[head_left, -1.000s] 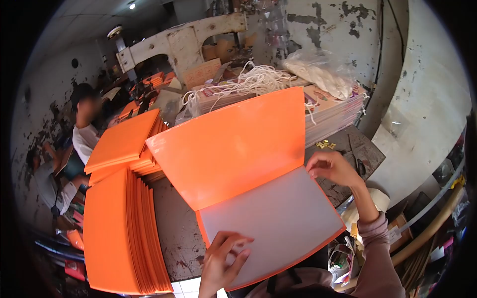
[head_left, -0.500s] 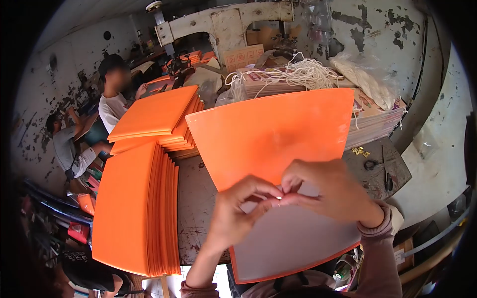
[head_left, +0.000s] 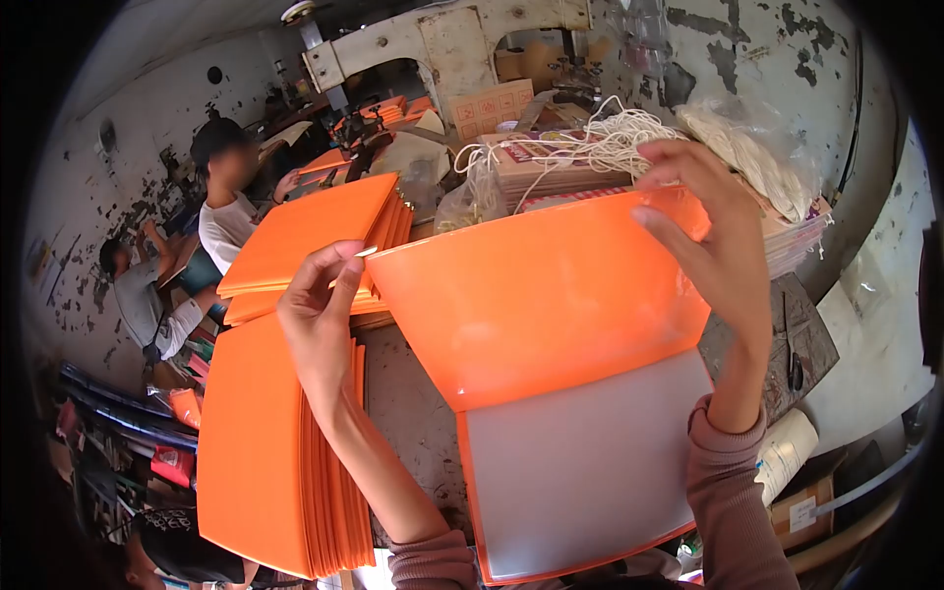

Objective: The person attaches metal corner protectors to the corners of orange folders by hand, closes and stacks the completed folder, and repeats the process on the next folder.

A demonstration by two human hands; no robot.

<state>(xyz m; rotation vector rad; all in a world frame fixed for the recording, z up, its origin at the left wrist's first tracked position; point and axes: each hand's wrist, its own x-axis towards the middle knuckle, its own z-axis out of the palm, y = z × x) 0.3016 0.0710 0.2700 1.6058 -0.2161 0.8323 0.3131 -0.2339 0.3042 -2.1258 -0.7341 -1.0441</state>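
Workshop desk [head_left: 408,418]: orange folder [head_left: 590,472] open at the near edge, cover [head_left: 541,295] raised.
Your left hand [head_left: 320,305] and right hand [head_left: 723,236], together over the folder moments ago, now stand apart at the cover's upper corners, which should put both ends within reach: the left pinches a small pale piece [head_left: 367,252]; the right is spread open, contact unclear. An orange stack [head_left: 251,423] sits left.

Plain orange folder [head_left: 551,295], grey inner panel [head_left: 590,462], white cord [head_left: 629,130], mauve sleeves [head_left: 728,492]
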